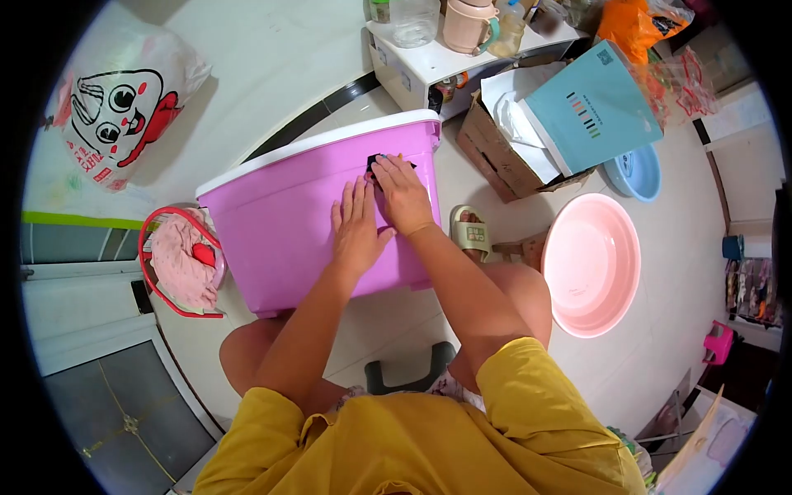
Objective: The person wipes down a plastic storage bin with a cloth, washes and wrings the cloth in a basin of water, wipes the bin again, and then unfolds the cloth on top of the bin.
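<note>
A pink-purple plastic storage box (285, 219) with a white lid (313, 140) stands in front of my knees, one long side facing me. My left hand (356, 227) lies flat on that side, its fingers stretched out and its fingertips close to a small black piece (374, 164). Over this black piece rests my right hand (402, 194), pressing it against the box near the upper right corner. The right fingers look extended and cover most of the piece, so its kind cannot be made out.
A pink basin (592, 266) and a blue basin (635, 173) stand right. Beyond the box are a cardboard carton (495, 157), a teal box (590, 107) and a white table (437, 64) with bottles. At left are a printed plastic bag (124, 107) and pink cloth (181, 260).
</note>
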### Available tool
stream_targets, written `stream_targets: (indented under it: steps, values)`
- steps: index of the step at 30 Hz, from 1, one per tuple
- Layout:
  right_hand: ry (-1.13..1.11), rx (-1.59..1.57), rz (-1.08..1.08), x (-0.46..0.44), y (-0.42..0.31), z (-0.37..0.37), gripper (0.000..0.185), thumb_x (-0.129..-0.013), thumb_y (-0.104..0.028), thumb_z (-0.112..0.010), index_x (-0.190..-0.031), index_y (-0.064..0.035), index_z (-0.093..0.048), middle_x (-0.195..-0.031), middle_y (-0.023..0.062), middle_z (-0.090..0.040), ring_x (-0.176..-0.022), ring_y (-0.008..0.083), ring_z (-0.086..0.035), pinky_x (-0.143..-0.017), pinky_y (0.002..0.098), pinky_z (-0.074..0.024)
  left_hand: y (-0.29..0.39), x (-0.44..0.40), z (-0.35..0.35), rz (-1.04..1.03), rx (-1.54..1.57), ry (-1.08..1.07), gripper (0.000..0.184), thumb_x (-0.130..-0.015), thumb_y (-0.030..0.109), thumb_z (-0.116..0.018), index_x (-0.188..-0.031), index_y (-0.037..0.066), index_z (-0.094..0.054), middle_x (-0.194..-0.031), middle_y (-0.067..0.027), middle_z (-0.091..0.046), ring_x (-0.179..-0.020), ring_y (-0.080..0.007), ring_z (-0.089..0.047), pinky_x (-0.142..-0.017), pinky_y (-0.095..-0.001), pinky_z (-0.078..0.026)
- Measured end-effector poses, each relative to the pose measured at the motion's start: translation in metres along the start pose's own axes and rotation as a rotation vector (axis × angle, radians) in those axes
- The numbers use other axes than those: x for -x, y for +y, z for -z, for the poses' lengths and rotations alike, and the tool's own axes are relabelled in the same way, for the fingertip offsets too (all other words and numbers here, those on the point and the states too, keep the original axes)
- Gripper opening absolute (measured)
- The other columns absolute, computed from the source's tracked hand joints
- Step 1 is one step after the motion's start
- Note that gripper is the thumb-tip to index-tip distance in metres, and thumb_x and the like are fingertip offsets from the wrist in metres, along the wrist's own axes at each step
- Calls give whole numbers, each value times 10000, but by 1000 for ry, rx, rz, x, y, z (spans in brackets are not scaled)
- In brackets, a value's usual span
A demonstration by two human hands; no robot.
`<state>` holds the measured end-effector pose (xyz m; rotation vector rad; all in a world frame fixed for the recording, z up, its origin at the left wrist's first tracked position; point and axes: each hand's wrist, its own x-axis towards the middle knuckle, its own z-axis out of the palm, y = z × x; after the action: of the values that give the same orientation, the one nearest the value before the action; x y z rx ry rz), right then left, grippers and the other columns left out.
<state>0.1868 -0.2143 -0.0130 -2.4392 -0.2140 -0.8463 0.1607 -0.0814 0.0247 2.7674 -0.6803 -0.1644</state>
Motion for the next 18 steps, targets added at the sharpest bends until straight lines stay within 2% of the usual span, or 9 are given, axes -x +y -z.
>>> stream_targets:
  steps: [4, 6, 7, 9, 12, 18]
  values:
    - [28, 19, -72, -9, 5, -3, 368, -738, -51, -632, -1106, -40, -628, -1189, 103, -624, -1133, 294, -552, -992, 387, -436, 8, -2, 2, 24, -74, -58, 942, -773, 325, -738, -1473, -14, -207, -1553, -178, -183, -1442, -355, -142, -1127, -556, -163]
    - [122, 115, -190, -16, 10, -4, 367, -742, -75, -633, -1109, -57, -617, -1189, 78, -623, -1038, 273, -563, -899, 387, -449, 8, -2, 1, 16, -88, -54, 951, -771, 332, -738, -1476, -12, -200, -1554, -174, -181, -1442, -353, -141, -1126, -555, -171]
    - [126, 113, -196, -20, 12, -5, 367, -742, -75, -633, -1109, -57, -617, -1189, 78, -623, -1038, 273, -563, -899, 387, -449, 8, -2, 1, 12, -96, -47, 960, -769, 338, -738, -1479, -10, -193, -1556, -171, -179, -1443, -351, -141, -1124, -555, -180]
    - [149, 270, -220, -27, 18, -5, 338, -756, -123, -644, -1092, -90, -622, -1166, 34, -633, -949, 248, -545, -818, 378, -416, 6, -1, -2, 3, -114, -39, 969, -767, 344, -739, -1481, -9, -188, -1557, -169, -177, -1442, -351, -141, -1122, -554, -189]
    - [170, 320, -268, -37, 27, -2, 320, -780, -162, -652, -1096, -118, -619, -1122, -4, -645, -931, 239, -535, -799, 380, -388, 6, -1, -4, 0, -137, -28, 982, -765, 361, -737, -1485, -8, -179, -1559, -167, -172, -1442, -350, -142, -1117, -553, -207]
    - [236, 361, -283, -42, 31, -6, 265, -755, -164, -641, -1014, -121, -608, -1116, 1, -633, -922, 256, -526, -804, 400, -379, 6, -1, -5, -1, -135, -30, 990, -772, 389, -724, -1490, -3, -166, -1561, -161, -169, -1444, -343, -140, -1114, -553, -220]
